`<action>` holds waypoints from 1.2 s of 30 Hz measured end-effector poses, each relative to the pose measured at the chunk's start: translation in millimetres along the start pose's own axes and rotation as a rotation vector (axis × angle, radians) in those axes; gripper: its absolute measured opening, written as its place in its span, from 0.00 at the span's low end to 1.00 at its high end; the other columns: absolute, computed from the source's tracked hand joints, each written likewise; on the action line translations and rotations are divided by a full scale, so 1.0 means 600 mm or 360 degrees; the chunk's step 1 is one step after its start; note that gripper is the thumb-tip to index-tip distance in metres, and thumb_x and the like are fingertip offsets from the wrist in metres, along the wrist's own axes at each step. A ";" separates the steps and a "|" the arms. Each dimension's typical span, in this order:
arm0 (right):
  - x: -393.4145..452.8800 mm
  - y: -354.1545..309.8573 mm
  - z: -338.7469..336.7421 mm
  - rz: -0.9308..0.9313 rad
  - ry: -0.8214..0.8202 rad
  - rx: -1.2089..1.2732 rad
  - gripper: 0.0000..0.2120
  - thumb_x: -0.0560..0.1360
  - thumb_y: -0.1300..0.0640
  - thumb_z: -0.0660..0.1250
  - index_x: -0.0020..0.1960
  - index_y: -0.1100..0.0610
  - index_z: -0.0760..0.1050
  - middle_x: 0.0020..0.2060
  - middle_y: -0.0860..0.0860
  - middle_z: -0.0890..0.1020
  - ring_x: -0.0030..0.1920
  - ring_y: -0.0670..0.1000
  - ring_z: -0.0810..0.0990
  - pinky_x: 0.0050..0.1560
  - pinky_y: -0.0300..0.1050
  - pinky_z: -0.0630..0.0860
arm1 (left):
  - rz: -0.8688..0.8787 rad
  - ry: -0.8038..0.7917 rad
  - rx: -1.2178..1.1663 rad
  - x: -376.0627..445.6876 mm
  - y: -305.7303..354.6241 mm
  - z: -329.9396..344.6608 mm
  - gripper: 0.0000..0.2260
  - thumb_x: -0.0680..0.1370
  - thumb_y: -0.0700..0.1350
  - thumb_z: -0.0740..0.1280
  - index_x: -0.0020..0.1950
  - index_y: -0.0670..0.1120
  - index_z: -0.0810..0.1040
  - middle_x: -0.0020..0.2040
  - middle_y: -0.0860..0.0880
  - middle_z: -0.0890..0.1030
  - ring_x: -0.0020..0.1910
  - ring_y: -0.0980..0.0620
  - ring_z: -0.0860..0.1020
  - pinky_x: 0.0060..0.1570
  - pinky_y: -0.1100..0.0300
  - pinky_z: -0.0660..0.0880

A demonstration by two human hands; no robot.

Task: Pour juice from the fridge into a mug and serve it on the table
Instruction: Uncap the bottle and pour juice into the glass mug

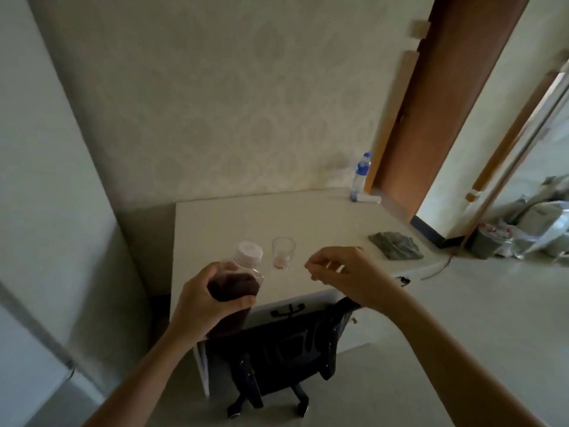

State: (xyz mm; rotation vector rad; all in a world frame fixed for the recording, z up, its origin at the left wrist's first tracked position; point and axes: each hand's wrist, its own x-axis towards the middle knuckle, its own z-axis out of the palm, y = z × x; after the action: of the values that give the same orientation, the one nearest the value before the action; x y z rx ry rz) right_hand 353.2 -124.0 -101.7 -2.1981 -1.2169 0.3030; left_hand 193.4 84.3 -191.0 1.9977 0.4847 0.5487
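My left hand (201, 300) grips a clear plastic juice bottle (238, 283) around its middle. The bottle holds dark liquid and its pale cap (249, 250) is on. It is tilted slightly away from me, above the near left part of the white table (246, 220). A small clear cup (283, 252) stands upright on the table just right of the bottle's cap, with a trace of pinkish residue at its bottom. My right hand (341, 269) hovers to the right of the cup with its fingers loosely curled and nothing in it.
A water bottle with a blue label (361, 174) stands at the table's far right corner, above a small white object lying flat. A crumpled grey cloth (395, 245) lies near the right edge. A black office chair (286, 349) sits under the front edge. Bags lie on the floor at right.
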 end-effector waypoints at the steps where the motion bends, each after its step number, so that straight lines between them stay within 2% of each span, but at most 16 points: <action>1: 0.034 0.013 -0.003 -0.0044 -0.0009 0.0001 0.08 0.75 0.48 0.64 0.51 0.47 0.79 0.40 0.42 0.83 0.40 0.42 0.81 0.46 0.45 0.80 | -0.0007 0.0007 0.0028 0.025 -0.006 0.011 0.30 0.53 0.73 0.72 0.51 0.64 0.73 0.50 0.58 0.81 0.50 0.57 0.80 0.50 0.59 0.78; 3: 0.101 0.030 -0.010 -0.0120 -0.0023 0.0016 0.10 0.75 0.48 0.64 0.55 0.46 0.76 0.42 0.42 0.82 0.41 0.42 0.81 0.46 0.45 0.80 | -0.0029 0.0004 0.0078 0.077 -0.009 0.033 0.28 0.55 0.68 0.75 0.51 0.63 0.73 0.50 0.60 0.81 0.50 0.61 0.79 0.49 0.64 0.76; 6: 0.193 0.045 -0.023 -0.0182 -0.0064 -0.0016 0.14 0.75 0.45 0.63 0.60 0.45 0.72 0.45 0.41 0.80 0.42 0.42 0.80 0.48 0.43 0.79 | -0.0004 0.0026 0.0203 0.155 0.000 0.065 0.23 0.60 0.56 0.79 0.49 0.65 0.72 0.47 0.66 0.78 0.46 0.72 0.77 0.44 0.77 0.71; 9: 0.272 0.060 -0.040 -0.0243 -0.0112 -0.0143 0.19 0.75 0.40 0.59 0.64 0.45 0.68 0.50 0.45 0.81 0.43 0.43 0.79 0.48 0.42 0.76 | 0.0030 0.0053 0.0313 0.228 0.009 0.093 0.23 0.61 0.56 0.79 0.48 0.67 0.70 0.46 0.69 0.76 0.46 0.79 0.73 0.42 0.76 0.71; 11: 0.321 0.077 -0.049 -0.0295 -0.0113 -0.0292 0.22 0.75 0.36 0.56 0.63 0.45 0.68 0.50 0.46 0.82 0.43 0.46 0.78 0.46 0.43 0.74 | 0.0010 0.0094 0.0353 0.271 0.009 0.109 0.24 0.60 0.59 0.78 0.50 0.67 0.71 0.46 0.69 0.77 0.46 0.76 0.75 0.45 0.74 0.71; 14: 0.387 0.102 -0.055 -0.0362 -0.0099 -0.0522 0.24 0.73 0.32 0.54 0.58 0.48 0.69 0.43 0.47 0.81 0.40 0.48 0.78 0.42 0.44 0.72 | -0.0011 0.0179 0.0422 0.321 0.008 0.133 0.25 0.61 0.60 0.78 0.54 0.64 0.72 0.49 0.66 0.80 0.46 0.71 0.77 0.48 0.73 0.74; 17: 0.453 0.123 -0.057 -0.0365 -0.0077 -0.0548 0.20 0.74 0.36 0.55 0.53 0.51 0.69 0.36 0.46 0.80 0.35 0.49 0.78 0.41 0.45 0.73 | -0.0082 0.0318 0.0538 0.364 0.012 0.157 0.27 0.62 0.62 0.77 0.58 0.59 0.74 0.50 0.63 0.80 0.47 0.65 0.78 0.46 0.76 0.70; 19: 0.491 0.137 -0.058 -0.0400 -0.0063 -0.0504 0.16 0.73 0.41 0.57 0.49 0.52 0.70 0.32 0.47 0.79 0.32 0.49 0.77 0.39 0.44 0.74 | -0.0127 0.0411 0.0568 0.388 0.014 0.172 0.29 0.62 0.63 0.76 0.60 0.56 0.75 0.51 0.62 0.81 0.47 0.63 0.78 0.47 0.74 0.71; 22: 0.535 0.157 -0.057 -0.0561 -0.0020 -0.0373 0.13 0.73 0.44 0.60 0.46 0.53 0.71 0.24 0.46 0.72 0.26 0.46 0.71 0.36 0.42 0.74 | -0.0201 0.0507 0.0500 0.418 0.016 0.185 0.26 0.62 0.61 0.77 0.57 0.57 0.75 0.49 0.63 0.81 0.47 0.63 0.79 0.47 0.71 0.74; 25: 0.571 0.168 -0.058 -0.0745 0.0007 -0.0276 0.12 0.73 0.46 0.62 0.45 0.55 0.73 0.22 0.44 0.67 0.23 0.44 0.66 0.31 0.40 0.69 | -0.0269 0.0553 0.0413 0.446 0.016 0.191 0.24 0.62 0.57 0.79 0.55 0.57 0.75 0.48 0.61 0.81 0.47 0.62 0.80 0.46 0.69 0.75; 28: 0.596 0.171 -0.066 -0.0902 0.0004 -0.0216 0.12 0.72 0.47 0.64 0.45 0.56 0.73 0.21 0.43 0.66 0.22 0.44 0.65 0.29 0.38 0.65 | -0.0301 0.0543 0.0341 0.468 0.016 0.185 0.21 0.61 0.55 0.79 0.48 0.63 0.73 0.46 0.63 0.81 0.46 0.64 0.79 0.43 0.72 0.75; 31: 0.614 0.169 -0.079 -0.1058 -0.0094 -0.0226 0.12 0.73 0.47 0.65 0.46 0.55 0.73 0.23 0.42 0.66 0.23 0.42 0.64 0.28 0.35 0.61 | -0.0330 0.0465 0.0254 0.487 0.013 0.173 0.22 0.59 0.57 0.79 0.48 0.61 0.73 0.46 0.61 0.82 0.46 0.65 0.80 0.41 0.73 0.75; 36: 0.635 0.168 -0.103 -0.1229 -0.0422 -0.0289 0.10 0.75 0.47 0.63 0.49 0.53 0.71 0.27 0.44 0.70 0.27 0.44 0.68 0.31 0.37 0.65 | -0.0347 0.0240 0.0107 0.502 0.007 0.152 0.21 0.63 0.44 0.81 0.47 0.58 0.75 0.45 0.57 0.83 0.47 0.65 0.80 0.40 0.73 0.76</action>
State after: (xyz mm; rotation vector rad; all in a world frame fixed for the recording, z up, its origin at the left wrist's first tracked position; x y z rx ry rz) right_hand 662.3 127.3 -80.4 -1.6812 -2.1932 0.1632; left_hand 491.7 182.1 -172.8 1.9439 0.8126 0.5548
